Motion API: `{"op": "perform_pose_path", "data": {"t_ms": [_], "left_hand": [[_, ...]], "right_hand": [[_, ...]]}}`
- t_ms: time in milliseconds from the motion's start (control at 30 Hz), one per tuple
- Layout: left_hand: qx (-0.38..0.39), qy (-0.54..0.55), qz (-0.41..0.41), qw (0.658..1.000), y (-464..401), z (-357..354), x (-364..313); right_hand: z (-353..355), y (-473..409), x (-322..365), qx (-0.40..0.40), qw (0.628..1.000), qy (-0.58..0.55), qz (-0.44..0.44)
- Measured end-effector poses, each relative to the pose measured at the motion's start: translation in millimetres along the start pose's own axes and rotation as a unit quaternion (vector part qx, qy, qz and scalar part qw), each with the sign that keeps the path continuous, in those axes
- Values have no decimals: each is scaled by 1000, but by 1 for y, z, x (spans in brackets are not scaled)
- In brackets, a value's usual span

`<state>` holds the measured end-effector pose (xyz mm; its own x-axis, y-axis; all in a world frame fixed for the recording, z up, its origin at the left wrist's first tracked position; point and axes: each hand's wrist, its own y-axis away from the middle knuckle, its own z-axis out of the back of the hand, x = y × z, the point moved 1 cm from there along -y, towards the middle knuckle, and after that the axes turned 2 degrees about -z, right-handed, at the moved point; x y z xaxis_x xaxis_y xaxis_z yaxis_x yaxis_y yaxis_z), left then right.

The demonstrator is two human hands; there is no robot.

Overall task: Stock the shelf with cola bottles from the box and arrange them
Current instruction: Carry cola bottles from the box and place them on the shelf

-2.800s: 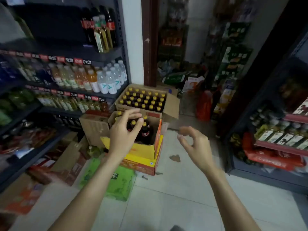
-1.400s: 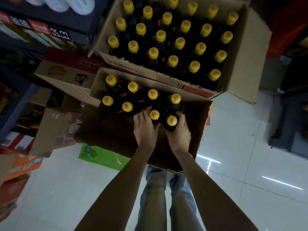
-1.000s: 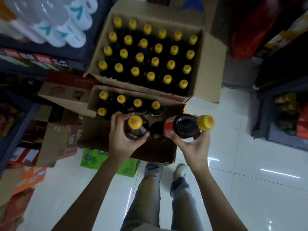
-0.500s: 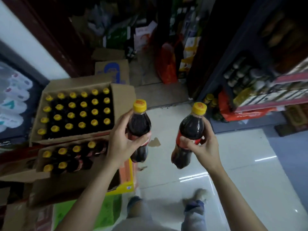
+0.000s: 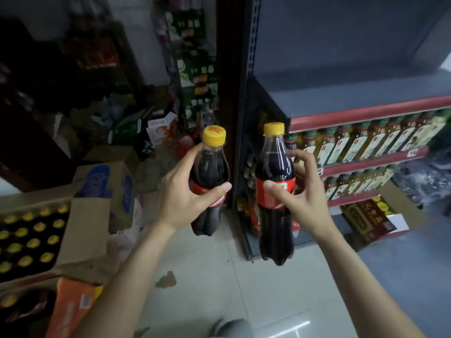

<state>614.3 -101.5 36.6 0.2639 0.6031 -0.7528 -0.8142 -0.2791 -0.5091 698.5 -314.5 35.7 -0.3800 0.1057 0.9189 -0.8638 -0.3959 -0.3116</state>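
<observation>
Grey shelf [image 5: 366,98] at right, top tier bare. Open box [image 5: 80,230] of yellow-capped bottles at lower left. Left hand [image 5: 180,198] grips cola bottle [image 5: 210,172]; right hand [image 5: 300,196] grips second cola bottle [image 5: 275,167]. Both upright in the air, red labels unreadable, arms extended forward.

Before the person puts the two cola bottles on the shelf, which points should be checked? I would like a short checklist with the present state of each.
1. Left hand grips the left cola bottle round its label: ok.
2. Right hand holds the right cola bottle: ok, though mostly by the fingertips.
3. Both yellow caps on: ok.
4. Both bottles upright: ok, left one slightly tilted.
5. Free space on the grey upper shelf: ok, the visible part is bare.
6. Whether this is the intended shelf: cannot tell.
</observation>
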Motion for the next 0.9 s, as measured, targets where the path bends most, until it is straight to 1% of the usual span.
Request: {"op": "perform_pose_path", "data": {"t_ms": [133,267,333,400,500,633,733,833,900], "left_hand": [[-60,17,-65,996,-63,-44,-27],[-129,31,-131,982,-127,-82,-46],[-155,22,-158,975,-162,-100,-55],[-181,-9,-183,966,-192,-117,-61],[-183,-52,-205,960,-231,-144,-61],[-159,-67,-231,958,-269,-193,-65],[-146,-73,-253,954,-297,-244,-77],[-144,-76,-250,955,-331,-300,-86],[-150,-120,-248,950,-352,-338,-91]], "right_hand": [[57,-59,5,-23,998,-17,59],[104,-116,10,-32,993,-46,105],[123,-147,14,-33,989,-45,136],[143,-175,17,-26,984,-36,174],[169,-213,12,-25,976,-19,218],[205,-256,-8,-47,965,-13,259],[243,-289,-31,-68,961,-18,268],[290,-321,-56,-87,955,1,285],[326,-338,-75,-99,950,20,296]]}}
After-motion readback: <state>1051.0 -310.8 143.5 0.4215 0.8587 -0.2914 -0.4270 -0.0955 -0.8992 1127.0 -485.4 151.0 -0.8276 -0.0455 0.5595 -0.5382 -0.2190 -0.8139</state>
